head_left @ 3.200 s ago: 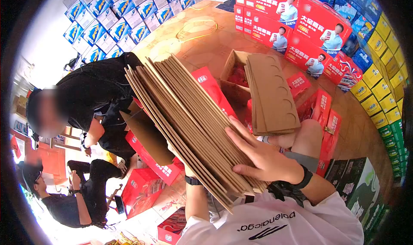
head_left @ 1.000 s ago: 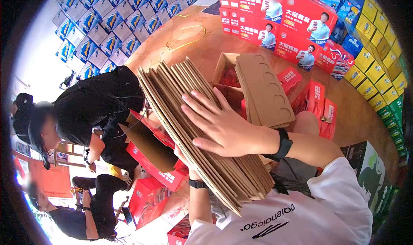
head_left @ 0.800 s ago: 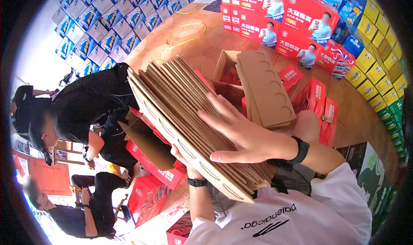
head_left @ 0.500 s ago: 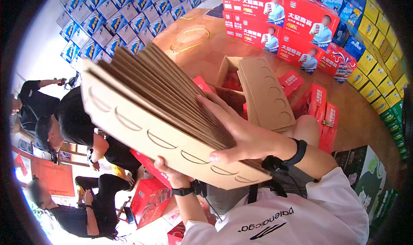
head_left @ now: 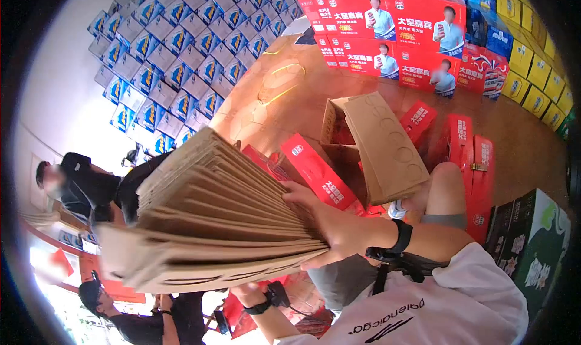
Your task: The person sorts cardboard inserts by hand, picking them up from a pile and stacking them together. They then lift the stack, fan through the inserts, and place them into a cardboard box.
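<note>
A thick stack of brown cardboard sheets [head_left: 224,206] spreads out like a fan in front of me, its left ends apart and blurred. Half-round cuts show along the nearest sheet. My right hand [head_left: 330,224] grips the stack's right end, with the fingers over the far side and the thumb on the near side. Below the lower edge, my left hand [head_left: 248,295] is closed against the stack, its fingers partly hidden by the cardboard. Past my right hand, more cardboard sheets [head_left: 384,145] with round cuts lie on an open brown carton [head_left: 331,121].
Flattened red cartons [head_left: 321,172] lie on the floor around the open carton. Red printed boxes [head_left: 423,24] are stacked behind, with blue-and-white boxes [head_left: 175,39] at the far left. A dark green box [head_left: 532,254] stands at my right. People in black [head_left: 91,184] are at the left.
The stack has swung lower and its sheets have fanned wider apart at the left end. My left hand has moved down with it. The view has shifted, showing more of the red flattened cartons.
</note>
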A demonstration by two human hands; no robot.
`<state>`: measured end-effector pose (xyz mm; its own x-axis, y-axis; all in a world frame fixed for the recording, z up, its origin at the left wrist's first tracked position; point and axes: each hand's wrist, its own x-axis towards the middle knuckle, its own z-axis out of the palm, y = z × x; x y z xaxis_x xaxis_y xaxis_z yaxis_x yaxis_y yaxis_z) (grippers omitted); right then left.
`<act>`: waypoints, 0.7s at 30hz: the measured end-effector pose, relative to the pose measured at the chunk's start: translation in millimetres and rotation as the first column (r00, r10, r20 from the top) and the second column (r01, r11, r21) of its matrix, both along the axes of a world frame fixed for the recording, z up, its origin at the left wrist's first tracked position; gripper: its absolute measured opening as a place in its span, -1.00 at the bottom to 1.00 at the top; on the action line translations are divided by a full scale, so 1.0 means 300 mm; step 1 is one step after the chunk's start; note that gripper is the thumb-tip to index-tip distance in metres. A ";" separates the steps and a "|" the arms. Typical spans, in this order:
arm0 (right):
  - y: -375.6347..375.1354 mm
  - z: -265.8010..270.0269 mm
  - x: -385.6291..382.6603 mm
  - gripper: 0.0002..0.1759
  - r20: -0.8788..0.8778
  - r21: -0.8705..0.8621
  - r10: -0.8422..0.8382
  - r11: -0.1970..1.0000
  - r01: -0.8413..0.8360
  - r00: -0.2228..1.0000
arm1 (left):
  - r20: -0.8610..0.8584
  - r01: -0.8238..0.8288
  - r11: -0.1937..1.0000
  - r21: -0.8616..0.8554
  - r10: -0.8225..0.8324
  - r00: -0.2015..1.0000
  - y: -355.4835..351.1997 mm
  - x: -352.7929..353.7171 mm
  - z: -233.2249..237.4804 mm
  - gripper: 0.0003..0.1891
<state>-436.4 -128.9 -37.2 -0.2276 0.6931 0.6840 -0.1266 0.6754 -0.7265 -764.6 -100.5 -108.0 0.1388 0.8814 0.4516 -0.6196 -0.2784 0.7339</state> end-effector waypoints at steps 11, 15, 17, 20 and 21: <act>-0.019 -0.098 -0.021 0.42 -0.122 -0.137 0.005 0.990 -0.022 0.992 | -0.135 -0.030 0.980 -0.196 0.003 0.991 -0.086 0.026 -0.044 0.04; -0.020 -0.105 -0.008 0.42 -0.074 -0.157 0.008 0.987 -0.019 0.997 | -0.155 -0.029 0.970 -0.240 -0.009 0.988 -0.115 0.032 -0.059 0.02; -0.037 -0.078 0.009 0.43 -0.079 -0.209 0.047 0.976 -0.063 0.996 | -0.168 -0.031 0.968 -0.248 -0.012 0.986 -0.128 0.028 -0.060 0.02; -0.067 -0.081 0.018 0.45 -0.123 -0.213 0.083 0.971 -0.108 0.989 | -0.179 -0.042 0.963 -0.265 -0.007 0.984 -0.148 0.014 -0.068 0.00; -0.078 -0.087 0.022 0.44 -0.175 -0.218 0.097 0.967 -0.135 0.980 | -0.187 -0.051 0.961 -0.271 0.000 0.982 -0.157 0.008 -0.072 0.00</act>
<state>-429.6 -152.4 -63.4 -0.2150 0.8099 0.5457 -0.3228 0.4685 -0.8224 -762.2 -147.5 -129.6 0.1726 0.9716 0.1620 -0.4626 -0.0653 0.8842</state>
